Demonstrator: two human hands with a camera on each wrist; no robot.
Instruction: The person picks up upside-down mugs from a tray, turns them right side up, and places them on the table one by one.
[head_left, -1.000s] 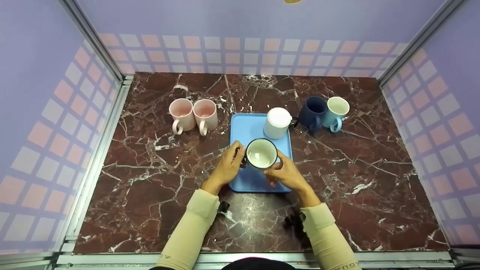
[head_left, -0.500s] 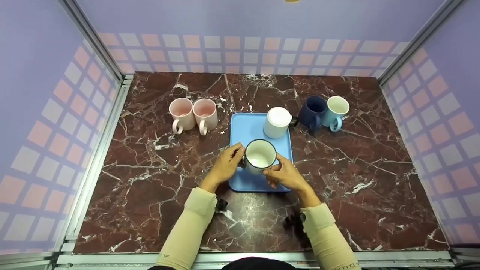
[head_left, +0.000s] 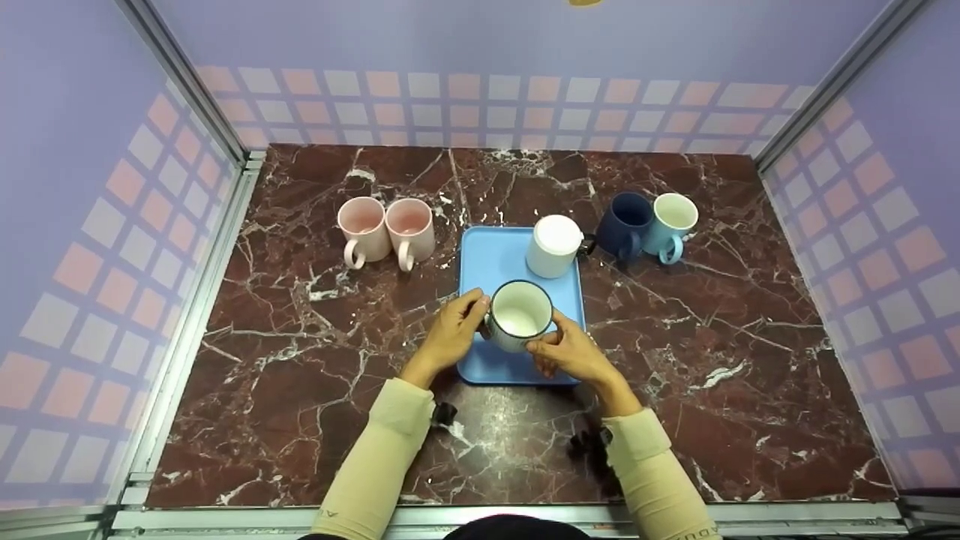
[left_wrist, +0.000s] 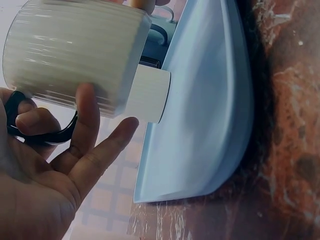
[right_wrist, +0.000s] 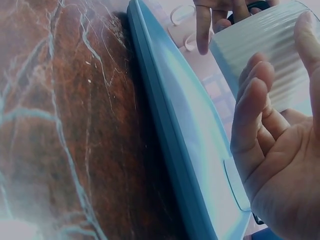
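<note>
Above the blue tray (head_left: 495,259), both hands hold a white ribbed mug (head_left: 516,341) with a dark rim and a black handle. Its mouth faces up and tilts toward the head camera. At the mug's left, my left hand (head_left: 452,334) grips the handle (left_wrist: 42,137), a finger passing through the loop. On the other side my right hand (head_left: 574,349) pinches the mug's wall between thumb and fingers. A second white mug (head_left: 553,251) with a black handle stands upside down in the tray's far right corner. In the left wrist view, the held mug's base is clear of the tray.
Two pink mugs (head_left: 410,232) stand side by side to the left of the tray. To its right are a navy mug (head_left: 624,225) and a light blue mug (head_left: 672,225), close together. Patterned walls (head_left: 480,105) enclose the dark red marbled table (head_left: 315,420) at back and sides.
The held mug has tipped slightly so more of its outer wall shows, and it has shifted a little toward the person. The left hand has moved slightly with it. The other mugs stay put.
</note>
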